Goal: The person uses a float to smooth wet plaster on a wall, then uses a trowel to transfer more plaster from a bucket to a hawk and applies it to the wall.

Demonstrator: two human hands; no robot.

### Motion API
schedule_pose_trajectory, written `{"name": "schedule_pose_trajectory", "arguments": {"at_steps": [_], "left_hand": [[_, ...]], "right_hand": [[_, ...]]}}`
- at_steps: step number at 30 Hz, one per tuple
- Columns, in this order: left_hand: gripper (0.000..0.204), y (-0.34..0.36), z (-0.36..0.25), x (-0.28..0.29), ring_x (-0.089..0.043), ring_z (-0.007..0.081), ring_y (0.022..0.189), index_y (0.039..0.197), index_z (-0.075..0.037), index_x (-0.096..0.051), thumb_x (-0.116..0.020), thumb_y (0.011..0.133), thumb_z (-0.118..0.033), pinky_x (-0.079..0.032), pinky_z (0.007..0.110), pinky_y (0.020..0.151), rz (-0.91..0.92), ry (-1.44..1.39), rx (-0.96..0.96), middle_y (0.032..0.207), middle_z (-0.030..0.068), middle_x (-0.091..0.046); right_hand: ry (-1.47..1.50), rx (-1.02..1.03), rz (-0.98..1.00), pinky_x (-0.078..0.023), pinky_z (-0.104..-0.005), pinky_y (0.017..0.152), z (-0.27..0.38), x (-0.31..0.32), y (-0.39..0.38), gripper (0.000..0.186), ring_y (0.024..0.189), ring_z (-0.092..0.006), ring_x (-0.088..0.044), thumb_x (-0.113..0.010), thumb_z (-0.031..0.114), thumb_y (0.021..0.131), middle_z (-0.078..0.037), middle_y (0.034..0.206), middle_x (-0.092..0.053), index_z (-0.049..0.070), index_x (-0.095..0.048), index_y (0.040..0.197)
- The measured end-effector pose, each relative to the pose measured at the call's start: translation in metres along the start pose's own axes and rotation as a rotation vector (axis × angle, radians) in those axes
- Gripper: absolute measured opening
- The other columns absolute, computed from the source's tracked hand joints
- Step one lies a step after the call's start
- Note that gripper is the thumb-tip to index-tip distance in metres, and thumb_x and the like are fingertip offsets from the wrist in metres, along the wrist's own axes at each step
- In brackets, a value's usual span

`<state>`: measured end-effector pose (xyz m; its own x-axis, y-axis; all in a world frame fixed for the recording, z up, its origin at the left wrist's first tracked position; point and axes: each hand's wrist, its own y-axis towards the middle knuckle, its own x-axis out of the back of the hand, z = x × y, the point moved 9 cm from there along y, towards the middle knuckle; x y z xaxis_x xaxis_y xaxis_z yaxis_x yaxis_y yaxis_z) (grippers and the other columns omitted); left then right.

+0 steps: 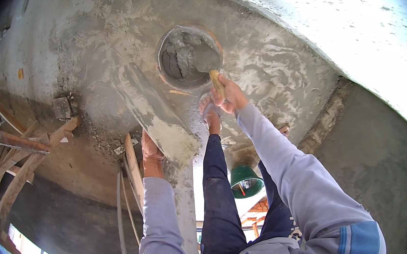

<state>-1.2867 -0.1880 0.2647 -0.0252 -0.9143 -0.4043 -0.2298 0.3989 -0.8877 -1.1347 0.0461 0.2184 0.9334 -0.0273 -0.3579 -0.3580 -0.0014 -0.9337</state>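
My right hand [231, 95] is closed round the yellowish wooden handle of a trowel [216, 80]. Its grey blade reaches over the near right rim of a round pan [159, 63] holding wet grey mortar [186, 52]. On the left, my left hand [151, 150] grips the edge of a long, mortar-smeared board [158, 115], tilted with its near end toward me. The fingers under the board are partly hidden. The pan stands on the grey floor, just beyond my bare foot [210, 114].
A green bucket [244, 175] shows between my legs. Curved wooden pieces [22, 158] lie at the left, near a small block [61, 108]. Thin wooden strips [133, 167] lean beside my left forearm. A white wall [352, 9] curves along the right.
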Motion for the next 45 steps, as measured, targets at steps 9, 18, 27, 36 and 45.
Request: {"name": "schedule_pose_trajectory", "arguments": {"at_steps": [9,18,27,36,45], "left_hand": [[0.044,0.044,0.019,0.068,-0.069,0.0266,0.098,0.125,-0.007,-0.063,-0.059,0.096,-0.040,-0.058,0.041,0.083,0.124,0.109,-0.057,0.111,0.0085,-0.069],[0.046,0.086,0.025,0.036,-0.070,0.0253,0.095,0.125,-0.006,-0.062,-0.061,0.094,-0.040,-0.059,0.041,0.079,-0.035,0.216,-0.074,0.109,0.0080,-0.070],[0.045,0.088,0.070,-0.026,-0.069,0.0253,0.097,0.126,-0.006,-0.062,-0.059,0.095,-0.040,-0.058,0.042,0.081,-0.056,0.154,-0.013,0.111,0.0083,-0.070],[0.045,0.055,0.106,-0.010,-0.069,0.0253,0.100,0.127,-0.006,-0.061,-0.057,0.097,-0.039,-0.058,0.042,0.084,-0.118,0.128,0.054,0.114,0.0086,-0.069],[0.044,0.040,0.093,0.017,-0.068,0.0253,0.103,0.128,-0.006,-0.061,-0.055,0.098,-0.039,-0.057,0.042,0.086,-0.169,0.187,0.076,0.116,0.0088,-0.069]], "right_hand": [[-0.215,0.030,0.150,-0.030,-0.0250,0.041,0.014,0.013,0.022,0.027,0.049,-0.0101,-0.045,-0.052,0.040,0.103,-0.002,0.072,-0.054,0.014,-0.052,0.111],[-0.404,0.087,0.363,-0.034,-0.0249,0.038,0.026,0.062,0.012,0.050,0.045,-0.0099,-0.045,-0.061,0.051,0.096,-0.002,0.071,-0.053,0.011,-0.053,0.125],[-1.129,0.698,0.253,-0.048,-0.0286,0.058,0.049,0.022,-0.110,0.057,0.064,-0.0138,-0.058,-0.066,0.038,0.096,-0.005,0.080,-0.061,0.006,-0.054,0.142],[-1.358,1.385,0.270,-0.052,-0.0303,0.072,0.043,-0.011,-0.123,0.055,0.085,-0.0196,-0.059,-0.073,0.005,0.089,-0.012,0.104,-0.063,0.010,-0.055,0.141],[-1.280,1.234,0.066,-0.052,-0.0313,0.078,0.049,0.006,-0.112,0.050,0.088,-0.0230,-0.061,-0.067,0.002,0.091,-0.013,0.106,-0.064,0.006,-0.056,0.139]]}}
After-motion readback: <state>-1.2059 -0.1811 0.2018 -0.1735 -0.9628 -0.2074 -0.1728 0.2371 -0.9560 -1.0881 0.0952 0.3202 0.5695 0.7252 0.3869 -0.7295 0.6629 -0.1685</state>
